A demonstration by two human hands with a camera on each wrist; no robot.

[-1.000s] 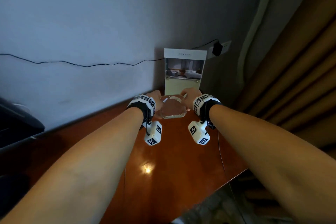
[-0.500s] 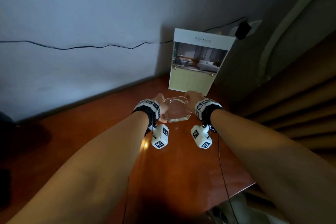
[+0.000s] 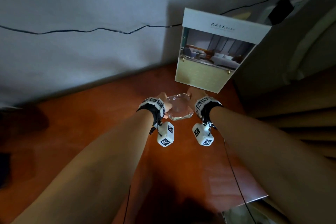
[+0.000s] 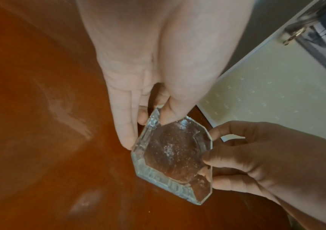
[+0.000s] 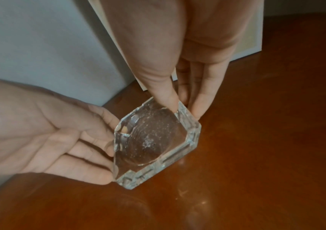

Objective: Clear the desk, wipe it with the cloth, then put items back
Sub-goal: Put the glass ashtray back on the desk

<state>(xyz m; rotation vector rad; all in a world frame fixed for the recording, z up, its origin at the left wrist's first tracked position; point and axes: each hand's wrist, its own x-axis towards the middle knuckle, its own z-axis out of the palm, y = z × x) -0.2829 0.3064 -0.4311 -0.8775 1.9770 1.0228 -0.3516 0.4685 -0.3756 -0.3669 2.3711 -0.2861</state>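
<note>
A clear octagonal glass ashtray [image 3: 179, 106] is low over the brown wooden desk [image 3: 101, 120], just in front of an upright card. Whether it touches the wood I cannot tell. My left hand [image 3: 164, 104] pinches its left rim, and the left wrist view shows that hand [image 4: 138, 124] with its thumb inside the ashtray [image 4: 174, 155] and its fingers outside. My right hand [image 3: 195, 94] pinches the opposite rim; in the right wrist view its [image 5: 183, 109] thumb is inside the ashtray [image 5: 156, 140]. No cloth is in sight.
A printed card [image 3: 214, 51] with a room photo leans on the wall at the back right. A black cable [image 3: 91, 30] runs along the wall to a plug [image 3: 280, 11]. Brown curtains [image 3: 300, 114] hang on the right. The desk's front edge [image 3: 254, 200] is near right.
Both hands keep their hold on the ashtray. It has come a little away from the card's base toward me, and the head view has tilted down and closer.
</note>
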